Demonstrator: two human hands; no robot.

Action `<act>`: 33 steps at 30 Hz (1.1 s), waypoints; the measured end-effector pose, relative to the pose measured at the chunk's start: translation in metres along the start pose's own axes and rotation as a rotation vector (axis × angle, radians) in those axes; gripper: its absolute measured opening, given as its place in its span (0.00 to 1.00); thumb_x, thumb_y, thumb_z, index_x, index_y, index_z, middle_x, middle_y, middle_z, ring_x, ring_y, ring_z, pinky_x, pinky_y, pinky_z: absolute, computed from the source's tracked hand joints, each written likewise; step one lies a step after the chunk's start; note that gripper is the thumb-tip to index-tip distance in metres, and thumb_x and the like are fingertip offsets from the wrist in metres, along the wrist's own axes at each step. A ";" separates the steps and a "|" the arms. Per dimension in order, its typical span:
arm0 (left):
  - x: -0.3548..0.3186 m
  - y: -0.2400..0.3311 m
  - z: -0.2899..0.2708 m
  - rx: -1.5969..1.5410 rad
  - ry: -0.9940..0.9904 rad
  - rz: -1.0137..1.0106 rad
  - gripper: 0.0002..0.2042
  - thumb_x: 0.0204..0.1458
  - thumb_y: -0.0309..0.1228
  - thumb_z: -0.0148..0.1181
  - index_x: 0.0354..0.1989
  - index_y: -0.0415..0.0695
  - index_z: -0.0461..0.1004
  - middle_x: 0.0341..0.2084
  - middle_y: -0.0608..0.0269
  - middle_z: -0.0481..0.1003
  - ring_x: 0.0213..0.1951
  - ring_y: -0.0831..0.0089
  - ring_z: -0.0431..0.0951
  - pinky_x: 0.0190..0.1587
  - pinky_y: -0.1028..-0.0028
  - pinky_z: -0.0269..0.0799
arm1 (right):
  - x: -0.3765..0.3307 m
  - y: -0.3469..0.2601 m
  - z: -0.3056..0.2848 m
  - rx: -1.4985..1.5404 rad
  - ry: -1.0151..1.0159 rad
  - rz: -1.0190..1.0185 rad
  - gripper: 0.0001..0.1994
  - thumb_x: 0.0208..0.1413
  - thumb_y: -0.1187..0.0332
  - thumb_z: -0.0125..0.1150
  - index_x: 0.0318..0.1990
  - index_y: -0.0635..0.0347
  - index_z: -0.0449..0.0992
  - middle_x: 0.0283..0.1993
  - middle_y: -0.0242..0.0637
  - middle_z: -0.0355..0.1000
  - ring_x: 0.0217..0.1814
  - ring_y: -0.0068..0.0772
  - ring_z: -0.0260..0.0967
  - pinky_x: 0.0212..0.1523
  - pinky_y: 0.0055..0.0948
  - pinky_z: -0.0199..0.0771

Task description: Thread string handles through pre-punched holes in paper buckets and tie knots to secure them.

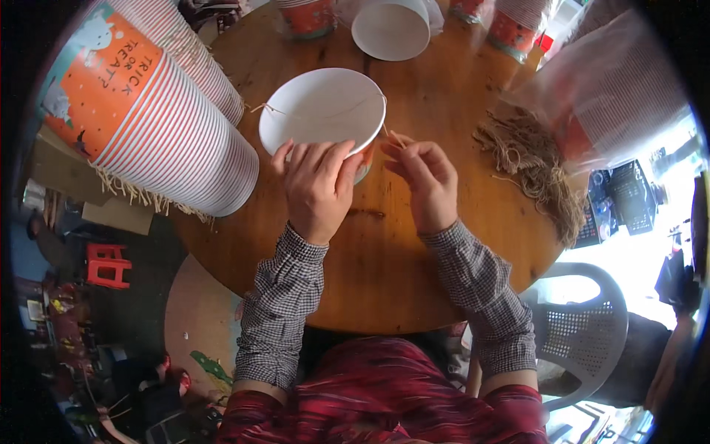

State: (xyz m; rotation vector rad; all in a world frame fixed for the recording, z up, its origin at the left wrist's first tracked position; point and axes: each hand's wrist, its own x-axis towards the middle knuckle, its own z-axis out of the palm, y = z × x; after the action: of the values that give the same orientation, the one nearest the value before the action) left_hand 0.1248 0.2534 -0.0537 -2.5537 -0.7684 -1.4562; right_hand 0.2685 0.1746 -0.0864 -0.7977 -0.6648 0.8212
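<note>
A paper bucket [314,92] with a white inside and a bit of orange outside stands on the wooden table, its mouth toward me. My left hand [319,189] is closed over the bucket's near rim, fingers curled over the edge. A thin piece of twine [398,138] spans the mouth and passes through both sides of the rim, with a knot or loop at the left side. Just right of the bucket, my right hand [429,181] pinches the twine's end between thumb and fingers. The fingertips partly hide how the end is looped.
Tall stacks of orange patterned paper buckets [159,126] lean at the left. A heap of loose twine [529,163] lies right, beside plastic-wrapped buckets [621,96]. Another white bucket [390,31] lies at the far side. A grey plastic chair [580,333] stands by the round table [384,288].
</note>
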 end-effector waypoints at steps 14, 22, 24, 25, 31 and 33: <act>-0.002 -0.009 0.002 -0.045 -0.048 0.007 0.05 0.51 0.31 0.59 0.30 0.45 0.74 0.26 0.65 0.74 0.33 0.65 0.72 0.48 0.63 0.59 | -0.014 0.007 0.010 0.022 -0.003 0.153 0.04 0.61 0.73 0.51 0.37 0.63 0.71 0.57 0.42 0.67 0.58 0.35 0.66 0.54 0.31 0.70; 0.003 -0.027 -0.015 -0.270 -0.071 -0.178 0.06 0.52 0.30 0.57 0.31 0.40 0.75 0.28 0.63 0.75 0.35 0.64 0.71 0.47 0.66 0.58 | -0.015 0.009 0.015 0.000 -0.102 0.111 0.05 0.60 0.72 0.54 0.39 0.65 0.71 0.55 0.42 0.68 0.53 0.32 0.70 0.51 0.29 0.73; 0.000 -0.033 -0.017 -0.301 -0.064 -0.249 0.06 0.54 0.29 0.56 0.32 0.38 0.75 0.28 0.61 0.74 0.34 0.64 0.71 0.45 0.67 0.60 | -0.016 0.008 0.016 -0.011 -0.115 0.111 0.05 0.60 0.72 0.53 0.39 0.65 0.72 0.55 0.42 0.68 0.52 0.31 0.70 0.51 0.29 0.73; -0.001 -0.037 -0.018 -0.316 -0.046 -0.281 0.07 0.54 0.29 0.56 0.32 0.38 0.74 0.28 0.60 0.74 0.34 0.64 0.70 0.44 0.67 0.61 | -0.016 0.008 0.017 0.027 -0.109 0.109 0.05 0.59 0.72 0.55 0.38 0.65 0.72 0.53 0.39 0.69 0.49 0.25 0.69 0.49 0.26 0.72; 0.000 -0.041 -0.020 -0.474 -0.041 -0.389 0.09 0.58 0.30 0.54 0.34 0.35 0.74 0.26 0.64 0.70 0.31 0.74 0.67 0.37 0.75 0.62 | -0.016 0.005 0.016 0.099 -0.109 0.120 0.04 0.58 0.73 0.57 0.37 0.65 0.73 0.53 0.35 0.69 0.46 0.19 0.68 0.49 0.23 0.72; -0.002 -0.044 -0.022 -0.533 -0.029 -0.462 0.09 0.58 0.29 0.54 0.35 0.35 0.74 0.27 0.64 0.70 0.31 0.74 0.67 0.36 0.76 0.62 | -0.017 0.005 0.016 0.119 -0.117 0.124 0.04 0.58 0.73 0.58 0.37 0.65 0.73 0.53 0.35 0.69 0.46 0.19 0.68 0.49 0.23 0.72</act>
State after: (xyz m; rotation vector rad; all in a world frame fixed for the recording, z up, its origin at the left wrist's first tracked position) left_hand 0.0865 0.2839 -0.0502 -2.9070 -1.1724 -1.9932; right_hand 0.2458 0.1684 -0.0849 -0.6918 -0.6680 1.0173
